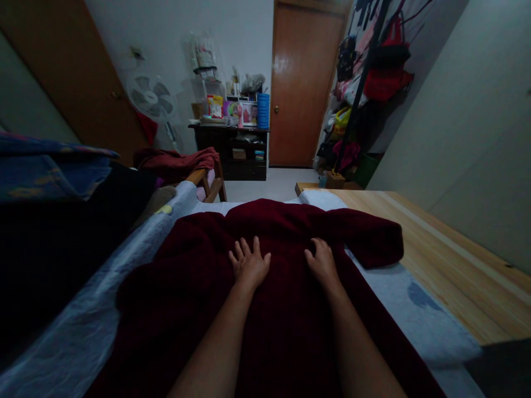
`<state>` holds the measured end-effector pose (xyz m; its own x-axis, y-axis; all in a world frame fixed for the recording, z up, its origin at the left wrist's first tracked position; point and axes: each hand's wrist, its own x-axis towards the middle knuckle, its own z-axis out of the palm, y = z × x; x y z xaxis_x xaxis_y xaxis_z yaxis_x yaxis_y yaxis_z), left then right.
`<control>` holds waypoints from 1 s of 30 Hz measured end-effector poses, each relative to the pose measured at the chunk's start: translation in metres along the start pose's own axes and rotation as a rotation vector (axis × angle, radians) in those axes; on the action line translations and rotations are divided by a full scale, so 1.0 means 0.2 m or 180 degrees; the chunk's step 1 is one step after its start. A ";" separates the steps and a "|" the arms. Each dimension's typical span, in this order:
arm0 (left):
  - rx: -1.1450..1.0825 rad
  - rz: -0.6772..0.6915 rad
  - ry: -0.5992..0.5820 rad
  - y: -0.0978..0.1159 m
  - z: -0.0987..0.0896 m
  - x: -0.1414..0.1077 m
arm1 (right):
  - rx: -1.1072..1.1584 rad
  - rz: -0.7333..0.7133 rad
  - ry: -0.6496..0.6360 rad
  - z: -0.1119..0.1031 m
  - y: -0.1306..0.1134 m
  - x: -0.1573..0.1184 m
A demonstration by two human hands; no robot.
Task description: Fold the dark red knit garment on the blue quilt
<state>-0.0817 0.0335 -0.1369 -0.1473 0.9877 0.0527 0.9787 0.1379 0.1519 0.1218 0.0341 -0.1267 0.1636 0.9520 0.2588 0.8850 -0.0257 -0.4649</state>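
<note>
A dark red long-sleeved garment (286, 320) lies spread over a light blue-grey cloth (398, 287). One of its sleeves reaches out to the right, bent near its end. My left hand (250, 265) rests on the upper part of the garment, fingers spread, holding nothing. To the right, my right hand (322, 262) touches the same garment, its fingers a little curled and the thumb apart. No cloth shows gripped between its fingers.
A wooden board (448, 243) runs along the right side. Dark and blue clothes (50, 171) are piled at the left. Beyond are a chair with a red cloth (178, 163), a fan (152, 98), a dark cabinet (228, 149), a door (305, 83) and hanging bags (385, 66).
</note>
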 end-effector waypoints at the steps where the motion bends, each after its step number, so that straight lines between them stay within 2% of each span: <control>1: 0.0000 -0.0002 0.0005 0.00 0.00 0.00 | 0.0075 -0.0003 0.0072 -0.03 0.00 0.01; 4: 0.0003 -0.0009 0.0016 0.00 0.01 0.00 | 0.0114 -0.0083 0.0193 -0.16 0.00 0.02; 6: 0.0006 -0.0016 0.0022 0.00 0.01 0.00 | -0.0157 -0.0023 0.0343 -0.27 0.02 0.02; 8: 0.0005 -0.0013 0.0033 0.00 0.02 0.00 | -0.0638 0.0297 0.0456 -0.35 0.05 0.01; 11: 0.0004 0.0013 0.0062 -0.01 0.02 0.00 | -0.0997 0.0763 0.0120 -0.42 0.10 0.00; 15: -0.0002 0.0004 0.0032 -0.01 0.02 0.01 | -0.0969 0.1011 -0.0375 -0.43 0.12 0.00; 20: 0.0007 -0.0006 0.0039 -0.01 0.02 0.01 | -0.1000 0.1058 -0.0489 -0.44 0.10 0.01; 24: -0.0023 -0.0015 0.0043 0.00 0.01 0.00 | -0.1070 0.1081 -0.0399 -0.42 0.10 0.00; 30: -0.0102 -0.0035 0.0018 -0.03 0.01 0.01 | -0.0928 0.1210 0.0053 -0.41 0.10 -0.01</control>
<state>-0.0871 0.0353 -0.1396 -0.1589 0.9857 0.0565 0.9720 0.1461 0.1840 0.1743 0.0059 -0.0663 0.5043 0.8536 0.1309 0.8460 -0.4579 -0.2730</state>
